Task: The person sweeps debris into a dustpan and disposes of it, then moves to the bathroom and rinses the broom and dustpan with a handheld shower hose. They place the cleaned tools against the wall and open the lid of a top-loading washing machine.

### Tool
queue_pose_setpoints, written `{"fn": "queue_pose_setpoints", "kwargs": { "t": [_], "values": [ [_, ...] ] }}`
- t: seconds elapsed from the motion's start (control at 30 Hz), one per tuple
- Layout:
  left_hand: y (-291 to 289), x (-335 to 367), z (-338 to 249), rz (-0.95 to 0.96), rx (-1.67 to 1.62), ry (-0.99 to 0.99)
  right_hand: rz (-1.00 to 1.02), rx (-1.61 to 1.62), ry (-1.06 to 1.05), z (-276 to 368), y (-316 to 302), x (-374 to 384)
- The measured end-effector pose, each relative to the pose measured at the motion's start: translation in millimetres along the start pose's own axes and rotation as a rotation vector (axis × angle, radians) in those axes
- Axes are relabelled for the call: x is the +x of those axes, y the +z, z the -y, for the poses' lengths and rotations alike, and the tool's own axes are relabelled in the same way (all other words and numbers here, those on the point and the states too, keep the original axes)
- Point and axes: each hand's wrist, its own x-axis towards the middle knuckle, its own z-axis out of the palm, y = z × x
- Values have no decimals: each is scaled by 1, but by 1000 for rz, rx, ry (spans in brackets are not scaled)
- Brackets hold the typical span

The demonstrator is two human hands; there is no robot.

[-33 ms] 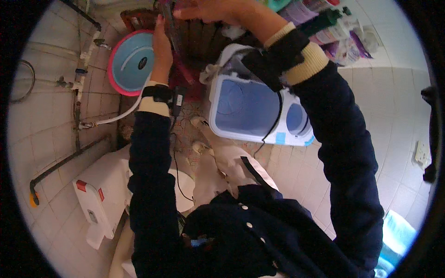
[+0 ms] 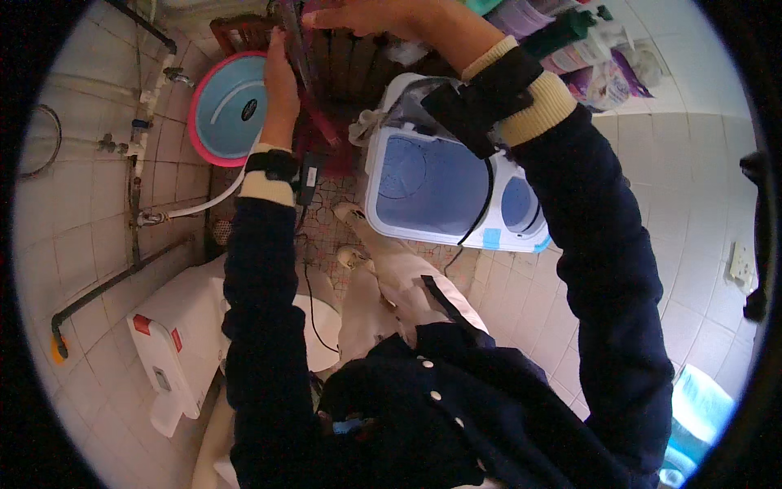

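Observation:
At the top edge, a thin pink-purple see-through plastic thing (image 2: 298, 57) stands between my hands, its red-pink lower part slanting down; its kind is unclear. My left hand (image 2: 281, 88) is up against its left side, fingers pointing away from me and closed along it. From the right, my right hand (image 2: 383, 18) reaches across, its fingertips at the thing's right side; the frame edge cuts off part of this hand. Below my right wrist is a white twin-tub washing machine (image 2: 436, 183) with a blue interior. A pink-rimmed blue basin (image 2: 221, 110) lies left of my left hand.
Bottles and packets (image 2: 582, 61) crowd the upper right. Taps and pipes (image 2: 137, 163) line the left wall, with a white hose (image 2: 204, 208). A toilet (image 2: 175, 350) stands low on the left. Dark wooden slats (image 2: 350, 73) lie beyond my hands. A black cable (image 2: 308, 285) hangs from my left wrist.
The whole view has shifted slightly, with the washing machine and basin a little higher in the picture. My hands keep nearly the same pose at the pink-purple plastic thing.

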Motion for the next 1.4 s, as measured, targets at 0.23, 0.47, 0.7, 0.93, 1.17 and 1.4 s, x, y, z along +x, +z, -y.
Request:
{"fn": "queue_pose_setpoints", "kwargs": {
  "t": [0.23,0.47,0.7,0.93,1.17,1.4],
  "values": [
    [1,-75,-19,-340,27,-40,-244,275,-164,41,3,-90],
    [-24,-201,16,-369,-136,-262,-286,700,111,60,148,-188],
    [-44,-331,22,-274,-132,-597,72,480,13,43,212,-229],
    [-107,-430,9,-541,-347,-470,503,843,278,47,241,-199],
    [-110,-523,55,-875,-569,-409,608,649,296,-28,275,-195],
    [-101,-535,79,-801,-557,-470,550,876,643,-72,275,-244]
  ]
}}
